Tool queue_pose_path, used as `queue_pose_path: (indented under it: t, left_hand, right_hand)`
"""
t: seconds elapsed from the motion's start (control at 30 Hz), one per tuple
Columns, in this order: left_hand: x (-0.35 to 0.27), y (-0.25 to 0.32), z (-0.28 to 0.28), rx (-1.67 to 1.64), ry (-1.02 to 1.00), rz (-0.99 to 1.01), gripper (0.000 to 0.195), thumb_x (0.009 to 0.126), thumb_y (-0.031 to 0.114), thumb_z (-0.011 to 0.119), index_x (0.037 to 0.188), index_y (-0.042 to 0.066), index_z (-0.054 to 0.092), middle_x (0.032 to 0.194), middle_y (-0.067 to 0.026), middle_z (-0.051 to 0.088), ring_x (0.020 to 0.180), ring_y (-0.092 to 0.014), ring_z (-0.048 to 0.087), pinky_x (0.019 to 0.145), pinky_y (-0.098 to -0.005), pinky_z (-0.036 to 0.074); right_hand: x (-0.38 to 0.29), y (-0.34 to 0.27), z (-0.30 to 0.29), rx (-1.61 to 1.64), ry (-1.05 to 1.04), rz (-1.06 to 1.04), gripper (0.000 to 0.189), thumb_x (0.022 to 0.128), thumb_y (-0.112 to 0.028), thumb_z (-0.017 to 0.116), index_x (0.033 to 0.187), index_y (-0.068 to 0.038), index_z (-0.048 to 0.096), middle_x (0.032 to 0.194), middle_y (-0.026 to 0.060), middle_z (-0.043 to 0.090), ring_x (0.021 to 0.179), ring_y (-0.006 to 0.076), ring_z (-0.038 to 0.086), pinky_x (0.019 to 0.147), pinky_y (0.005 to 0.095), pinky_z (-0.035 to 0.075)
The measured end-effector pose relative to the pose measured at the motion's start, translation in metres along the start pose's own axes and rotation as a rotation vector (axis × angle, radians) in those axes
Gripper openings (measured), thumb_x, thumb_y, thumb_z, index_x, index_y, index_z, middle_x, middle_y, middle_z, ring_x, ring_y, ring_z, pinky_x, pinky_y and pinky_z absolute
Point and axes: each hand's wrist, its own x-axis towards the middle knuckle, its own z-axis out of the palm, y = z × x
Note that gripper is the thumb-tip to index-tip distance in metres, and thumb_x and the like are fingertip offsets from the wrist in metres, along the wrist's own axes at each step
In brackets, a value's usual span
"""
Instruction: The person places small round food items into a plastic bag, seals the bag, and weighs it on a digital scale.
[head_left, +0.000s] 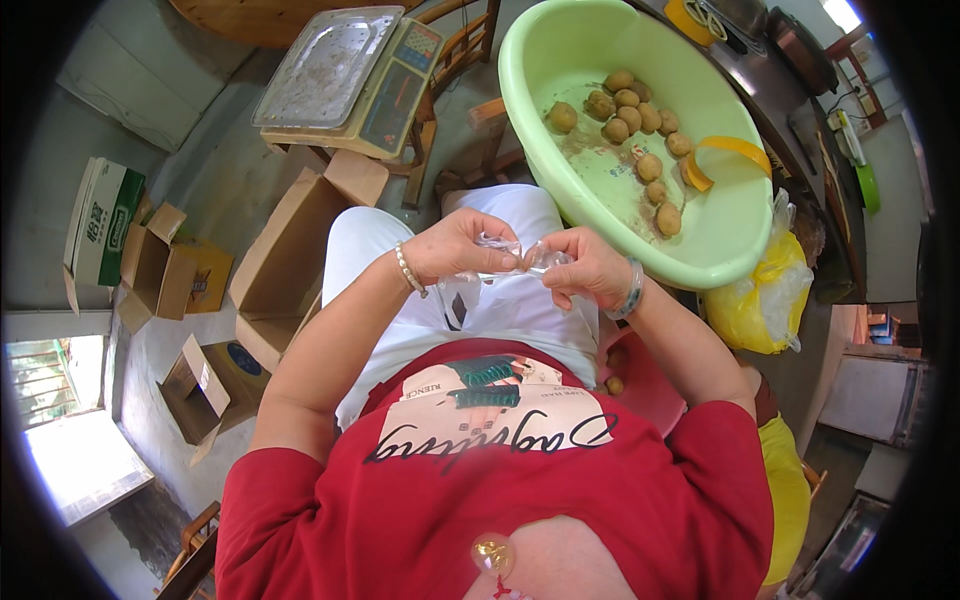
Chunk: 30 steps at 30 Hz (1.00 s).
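Observation:
Above my white-trousered lap, a thin clear plastic bag (551, 257) is stretched between my two hands. My left hand (461, 244) pinches one crumpled part of it between thumb and fingers. The other part is gripped by my right hand (589, 266), close to the left. Part of the film hangs below my left fingers, and what it may contain cannot be made out. Just beyond my right hand stands a large pale green plastic basin (551, 161). Several potatoes (628, 118) lie scattered in it on a soil-stained bottom.
A curved yellow strip (733, 152) rests in the basin's right side. A digital weighing scale (337, 82) with a metal pan stands ahead left. Opened cardboard boxes (277, 247) line my left. Right are a yellow plastic bag (754, 300), a pink tub (649, 375) with potatoes, and a person's yellow garment (784, 480).

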Motion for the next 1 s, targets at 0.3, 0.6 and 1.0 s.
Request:
queue_pose_path:
  t: [0.3,0.6,1.0]
  left_hand:
    - [0.002,-0.003,-0.012,0.405,0.306,-0.093,0.009,0.081,0.012,0.061,0.081,0.003,0.060,0.068,0.0004,0.057,0.053,-0.005,0.048,0.048,-0.0185,0.036]
    - [0.010,-0.015,-0.029,-0.260,0.550,0.138,0.008,0.079,0.005,0.059,0.086,0.002,0.060,0.078,-0.0036,0.062,0.067,-0.010,0.057,0.061,-0.0211,0.046]
    - [0.021,0.033,-0.023,-0.292,0.666,0.397,0.009,0.077,0.002,0.061,0.086,0.002,0.061,0.081,-0.0048,0.063,0.072,-0.011,0.059,0.066,-0.0234,0.047]
  right_hand:
    - [0.001,0.012,-0.012,-0.116,0.171,-0.033,0.011,0.077,-0.008,0.063,0.082,0.001,0.060,0.066,0.0024,0.056,0.049,0.0075,0.048,0.046,0.0230,0.045]
    - [0.005,0.047,-0.019,-0.658,0.245,-0.245,0.013,0.075,-0.008,0.060,0.086,-0.001,0.062,0.070,0.0066,0.061,0.059,0.0104,0.055,0.054,0.0276,0.045]
    - [0.021,0.007,0.018,-1.095,0.338,-0.804,0.016,0.068,-0.003,0.063,0.084,0.000,0.058,0.087,0.0105,0.059,0.085,0.0264,0.056,0.075,0.0337,0.044]
